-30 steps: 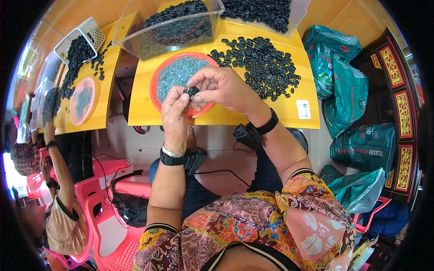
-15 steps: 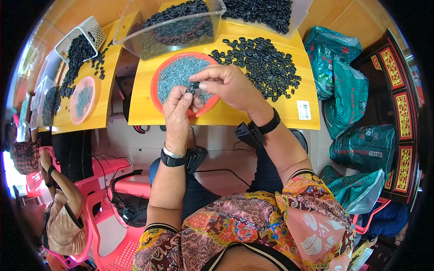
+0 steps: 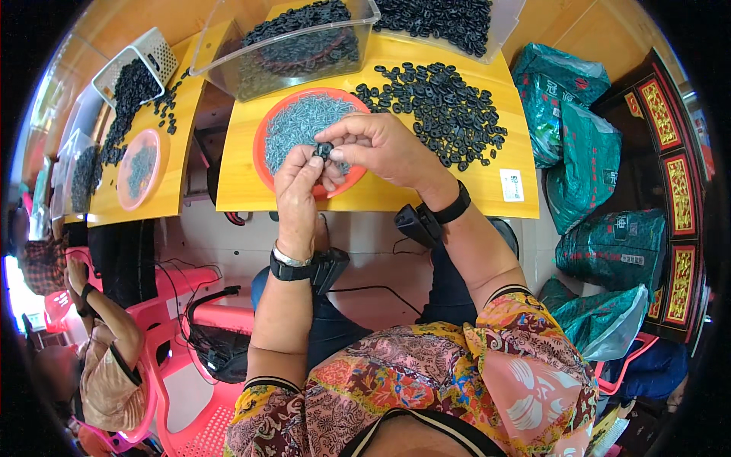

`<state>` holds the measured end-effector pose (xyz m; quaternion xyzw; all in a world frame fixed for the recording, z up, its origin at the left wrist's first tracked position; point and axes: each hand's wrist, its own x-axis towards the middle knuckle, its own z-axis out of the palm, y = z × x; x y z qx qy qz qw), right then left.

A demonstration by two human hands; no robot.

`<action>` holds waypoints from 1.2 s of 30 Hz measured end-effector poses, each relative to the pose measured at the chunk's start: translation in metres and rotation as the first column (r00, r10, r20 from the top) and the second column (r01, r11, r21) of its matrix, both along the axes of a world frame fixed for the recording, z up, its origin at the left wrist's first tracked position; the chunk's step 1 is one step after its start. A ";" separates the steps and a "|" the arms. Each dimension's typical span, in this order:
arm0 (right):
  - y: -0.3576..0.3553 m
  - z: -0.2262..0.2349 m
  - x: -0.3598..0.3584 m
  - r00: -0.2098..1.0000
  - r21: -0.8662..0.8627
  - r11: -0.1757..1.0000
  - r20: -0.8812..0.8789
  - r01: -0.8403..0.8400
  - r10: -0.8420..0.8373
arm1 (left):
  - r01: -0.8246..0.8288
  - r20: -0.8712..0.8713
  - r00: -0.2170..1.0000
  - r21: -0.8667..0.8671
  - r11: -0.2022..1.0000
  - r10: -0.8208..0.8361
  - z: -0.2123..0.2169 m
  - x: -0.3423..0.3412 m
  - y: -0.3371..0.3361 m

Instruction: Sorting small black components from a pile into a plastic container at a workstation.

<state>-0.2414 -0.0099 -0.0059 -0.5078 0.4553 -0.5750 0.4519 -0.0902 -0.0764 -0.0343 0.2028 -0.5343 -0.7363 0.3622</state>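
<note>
My left hand (image 3: 298, 180) pinches a small black plastic part (image 3: 324, 150) between thumb and fingers, over a round orange-red tray (image 3: 263, 161) heaped with small silver screws (image 3: 298, 122). Coming in from the right, my right hand (image 3: 387, 148) is closed on the same part, its thumb and forefinger at the upper side. Whether a screw sits in the part or between my right fingers is too small to make out. A spread of loose, oval black plastic parts (image 3: 449, 114) with holes lies on the yellow table (image 3: 247, 126), to the right of the tray.
Behind the tray stands a clear plastic bin (image 3: 304, 67) of black parts; another clear container (image 3: 438, 27) is beside it. At the left, a second table (image 3: 171, 190) carries a white basket (image 3: 160, 57) and a pink tray (image 3: 156, 167). Green bags (image 3: 586, 164) stand on the right.
My right fingertips have shifted slightly down toward my left thumb, closing in on the black part. My left hand has stayed nearly in place.
</note>
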 end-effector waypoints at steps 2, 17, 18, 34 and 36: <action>-0.001 0.000 0.000 1.000 0.017 1.000 0.009 0.026 -0.026 | 0.019 -0.005 1.000 0.005 1.000 -0.019 0.000 -0.001 0.000; -0.004 -0.004 -0.007 0.988 0.076 0.985 -0.016 0.156 -0.155 | -0.024 0.191 0.979 -0.210 0.977 0.065 0.004 0.002 0.003; -0.003 -0.002 -0.006 0.988 0.077 0.985 -0.016 0.156 -0.155 | -0.025 0.191 0.979 -0.209 0.978 0.065 0.005 0.001 0.003; -0.001 -0.001 -0.008 0.988 0.032 0.989 -0.071 0.142 -0.139 | -0.031 0.214 0.975 -0.105 0.994 0.053 0.006 0.000 0.004; -0.001 -0.001 -0.007 0.987 0.019 0.990 -0.078 0.143 -0.141 | -0.025 0.215 0.975 -0.110 0.994 0.048 0.007 0.001 0.004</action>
